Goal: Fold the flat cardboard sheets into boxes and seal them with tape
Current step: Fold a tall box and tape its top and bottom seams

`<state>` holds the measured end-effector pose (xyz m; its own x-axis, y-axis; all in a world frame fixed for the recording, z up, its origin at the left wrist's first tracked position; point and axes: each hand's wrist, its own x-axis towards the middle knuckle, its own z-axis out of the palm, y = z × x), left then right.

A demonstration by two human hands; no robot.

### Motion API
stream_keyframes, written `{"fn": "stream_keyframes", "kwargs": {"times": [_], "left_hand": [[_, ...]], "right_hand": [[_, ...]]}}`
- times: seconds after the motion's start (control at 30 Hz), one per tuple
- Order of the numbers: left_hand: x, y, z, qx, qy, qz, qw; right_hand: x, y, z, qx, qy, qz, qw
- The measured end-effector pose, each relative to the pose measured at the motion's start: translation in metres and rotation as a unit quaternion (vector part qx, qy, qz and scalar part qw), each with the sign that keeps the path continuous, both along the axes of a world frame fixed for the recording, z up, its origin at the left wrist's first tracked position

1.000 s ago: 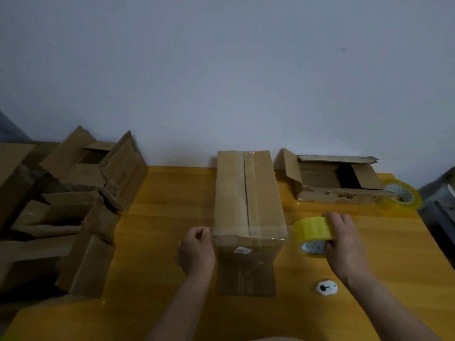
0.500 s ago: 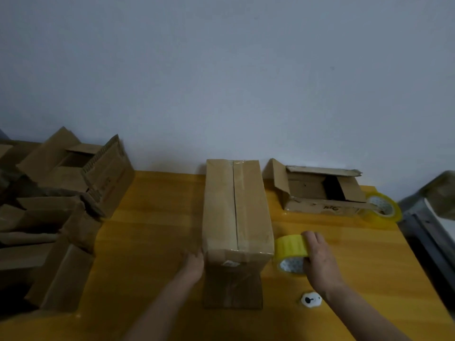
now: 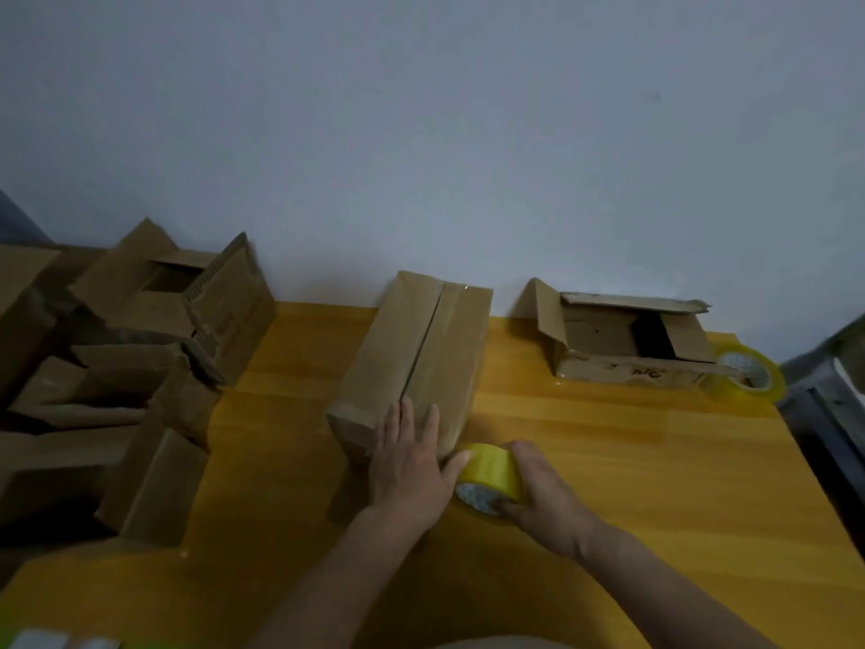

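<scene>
Grip: right hand (image 3: 545, 496) clasps yellow tape roll (image 3: 490, 480) at box's near right corner; left hand (image 3: 409, 466), released flat, has come off side onto box (image 3: 416, 363) near end on worktop (image 3: 608, 461), pressing. Box now angled. Likely smoothing tape end before cutting.

Dim, flat, bluish light, grainy and soft throughout, with the wall (image 3: 421, 110) darkening toward the corners, dull sheen on the table (image 3: 655, 461) right of the hands, deep shadow among boxes (image 3: 117, 391) to their left, and wide-angle bending at the edges.
</scene>
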<state>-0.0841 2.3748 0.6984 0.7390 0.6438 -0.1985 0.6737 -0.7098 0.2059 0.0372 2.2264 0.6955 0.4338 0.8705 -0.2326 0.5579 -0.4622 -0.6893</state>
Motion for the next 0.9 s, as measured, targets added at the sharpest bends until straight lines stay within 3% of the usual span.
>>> {"fn": "stream_keyframes", "kwargs": {"times": [0.37,0.57,0.67,0.77,0.83,0.9], "left_hand": [[-0.007,0.006,-0.004,-0.013,0.005,0.016,1.0],[-0.027,0.009,0.0,0.041,0.026,0.035,0.998],[-0.035,0.007,0.006,-0.003,-0.025,0.137,0.99],[-0.031,0.001,0.01,-0.052,-0.146,0.32,0.935],[-0.026,0.0,0.011,-0.136,-0.194,0.441,0.866],[-0.021,-0.001,0.009,-0.24,-0.241,0.532,0.775]], "right_hand": [[0.023,-0.068,-0.037,-0.059,0.061,-0.122,0.989],[0.058,-0.106,-0.086,-0.222,-0.077,-0.045,0.971],[0.064,-0.113,-0.103,-0.284,-0.133,0.031,0.949],[0.069,-0.112,-0.111,-0.273,-0.184,0.05,0.943],[0.073,-0.109,-0.114,-0.274,-0.188,0.052,0.942],[0.076,-0.104,-0.116,-0.286,-0.177,0.047,0.941]]}}
